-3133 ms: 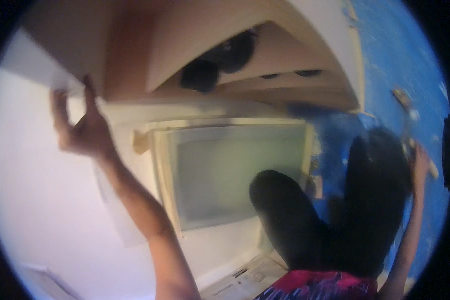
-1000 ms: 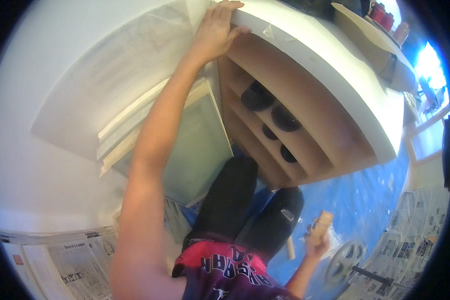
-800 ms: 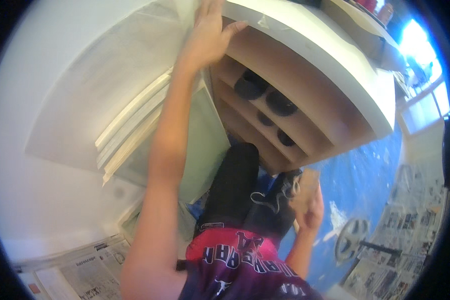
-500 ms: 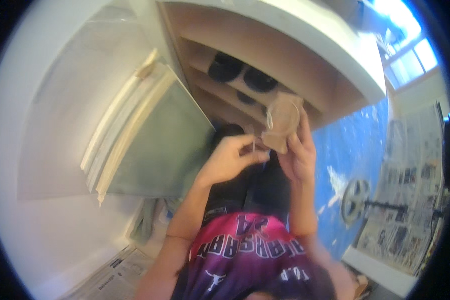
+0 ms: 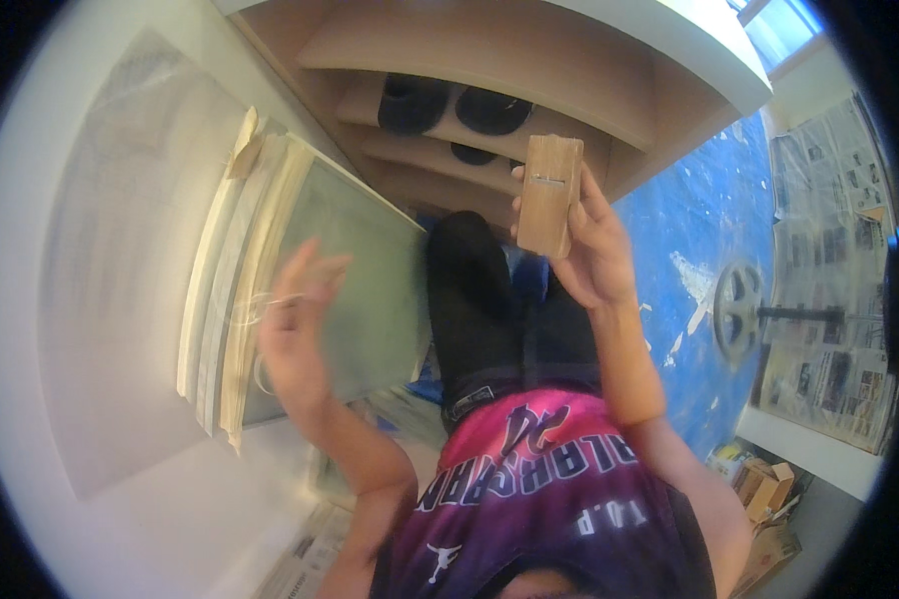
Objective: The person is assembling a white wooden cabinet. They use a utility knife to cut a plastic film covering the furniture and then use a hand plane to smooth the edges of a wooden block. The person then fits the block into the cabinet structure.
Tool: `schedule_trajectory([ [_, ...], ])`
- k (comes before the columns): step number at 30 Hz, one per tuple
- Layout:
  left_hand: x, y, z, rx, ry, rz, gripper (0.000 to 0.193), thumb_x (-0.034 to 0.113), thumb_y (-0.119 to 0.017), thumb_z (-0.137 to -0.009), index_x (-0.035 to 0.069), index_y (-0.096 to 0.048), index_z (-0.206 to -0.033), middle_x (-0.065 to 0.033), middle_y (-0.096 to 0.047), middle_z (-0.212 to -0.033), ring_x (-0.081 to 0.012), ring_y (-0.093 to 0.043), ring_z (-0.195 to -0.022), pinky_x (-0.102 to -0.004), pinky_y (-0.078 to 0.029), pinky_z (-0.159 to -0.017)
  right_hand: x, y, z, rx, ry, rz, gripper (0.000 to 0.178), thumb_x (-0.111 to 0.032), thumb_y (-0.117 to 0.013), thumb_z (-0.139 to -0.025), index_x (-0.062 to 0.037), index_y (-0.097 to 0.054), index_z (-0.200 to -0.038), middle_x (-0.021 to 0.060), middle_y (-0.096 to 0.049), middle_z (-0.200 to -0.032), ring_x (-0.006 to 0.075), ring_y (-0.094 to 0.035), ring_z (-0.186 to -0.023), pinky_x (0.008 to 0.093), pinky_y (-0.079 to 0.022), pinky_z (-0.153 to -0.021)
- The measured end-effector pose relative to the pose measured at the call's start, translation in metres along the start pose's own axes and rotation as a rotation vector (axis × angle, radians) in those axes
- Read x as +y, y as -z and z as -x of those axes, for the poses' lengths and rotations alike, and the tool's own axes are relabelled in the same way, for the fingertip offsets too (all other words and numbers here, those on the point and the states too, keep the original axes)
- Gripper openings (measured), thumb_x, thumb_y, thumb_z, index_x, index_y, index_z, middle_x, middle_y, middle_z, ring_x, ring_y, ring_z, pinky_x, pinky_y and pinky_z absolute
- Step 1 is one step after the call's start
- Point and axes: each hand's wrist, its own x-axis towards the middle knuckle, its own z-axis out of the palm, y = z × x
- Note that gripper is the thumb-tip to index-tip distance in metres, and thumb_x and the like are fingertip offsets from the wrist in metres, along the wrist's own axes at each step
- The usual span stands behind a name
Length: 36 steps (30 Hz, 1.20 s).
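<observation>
A small wooden block (image 5: 544,215) is held up by my right hand (image 5: 601,250), whose fingers wrap round its side and back. Its flat brown face has a short slot across it with a thin metal line in it. My left hand (image 5: 295,334) is off to the left, apart from the block and smeared by motion. A thin pale loop (image 5: 250,309), like a strip or band, trails from its bent fingers. Behind that hand stands a grey-green framed board (image 5: 365,265).
Several framed panels (image 5: 220,299) lean at the left wall. Ahead is a wooden shelf unit (image 5: 479,45) with dark rounded objects (image 5: 492,110). Blue sheeting (image 5: 694,210), a grey spoked wheel (image 5: 737,311) and newspaper (image 5: 829,339) lie right; cardboard boxes (image 5: 766,491) stand lower right.
My left hand has moved away from the block, leftward, with a thin loop trailing. The clear, film-like layer seen round the block before no longer shows. The block is now more upright and slightly farther up.
</observation>
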Motion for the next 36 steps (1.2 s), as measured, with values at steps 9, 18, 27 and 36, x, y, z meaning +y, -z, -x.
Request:
schedule_trajectory([
  [9, 0.048, 0.011, -0.020, -0.625, 0.121, -0.480, 0.040, 0.014, -0.070, -0.093, -0.003, -0.067, -0.128, -0.0276, -0.067, -0.128, -0.0383, -0.069, -0.114, -0.0359, -0.054, -0.094, -0.005, -0.022, -0.039, 0.241, 0.331, 0.220, 0.070, -0.022, -0.065, -0.102, -0.0073, -0.027, -0.159, 0.0155, -0.052, -0.146, 0.0328, -0.064, -0.119, 0.0438, -0.056, -0.099],
  [18, 0.070, 0.034, -0.066, -0.011, -0.325, -0.368, 0.031, 0.000, -0.059, -0.095, -0.002, -0.072, -0.123, -0.0193, -0.069, -0.133, -0.0271, -0.065, -0.123, -0.0363, -0.052, -0.101, -0.015, 0.004, -0.055, 0.009, 0.526, -0.079, 0.059, -0.012, -0.072, -0.096, 0.0027, -0.045, -0.146, 0.0141, -0.065, -0.122, 0.0259, -0.069, -0.106, 0.0345, -0.057, -0.090],
  [27, 0.118, -0.052, -0.248, 0.142, -0.949, -0.768, 0.036, 0.026, -0.052, -0.109, 0.011, -0.066, -0.138, -0.0109, -0.063, -0.144, -0.0286, -0.055, -0.136, -0.0427, -0.039, -0.117, -0.006, 0.011, -0.092, 0.095, 0.670, -0.104, 0.056, -0.026, -0.069, -0.101, 0.0017, -0.044, -0.143, 0.0113, -0.067, -0.111, 0.0250, -0.067, -0.100, 0.0421, -0.055, -0.097],
  [36, 0.103, -0.033, -0.321, -0.121, -0.968, -0.854, 0.051, 0.045, -0.039, -0.112, 0.012, -0.069, -0.137, -0.0088, -0.068, -0.138, -0.0264, -0.057, -0.131, -0.0396, -0.041, -0.112, -0.009, -0.046, -0.153, 0.793, 1.320, -0.107, 0.066, -0.048, -0.054, -0.107, -0.0107, -0.026, -0.155, 0.0125, -0.047, -0.140, 0.0208, -0.048, -0.129, 0.0376, -0.042, -0.110],
])
